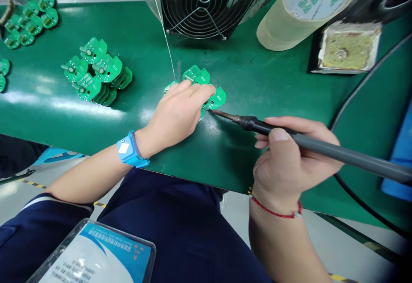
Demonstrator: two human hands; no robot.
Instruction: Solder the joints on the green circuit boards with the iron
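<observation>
My left hand (177, 113), with a blue strap at its wrist, is closed over a small cluster of green circuit boards (216, 98) on the bench. Its fingertips are hidden behind the hand. A thin solder wire (167, 44) runs down from above to the boards just behind my knuckles; I cannot tell whether the fingers also grip it. In my right hand (286, 158) is a soldering iron (257, 125), held like a pen. The iron's tip touches or nearly touches the near edge of the boards, beside my left fingers.
Stacked circuit boards (86, 87) stand to the left, with more boards (32, 19) at the far left. A black fan (206, 1) is at the back. Right of it are a tape roll (280, 25) and a sponge tray (350, 49). A cable (357, 87) crosses the right side.
</observation>
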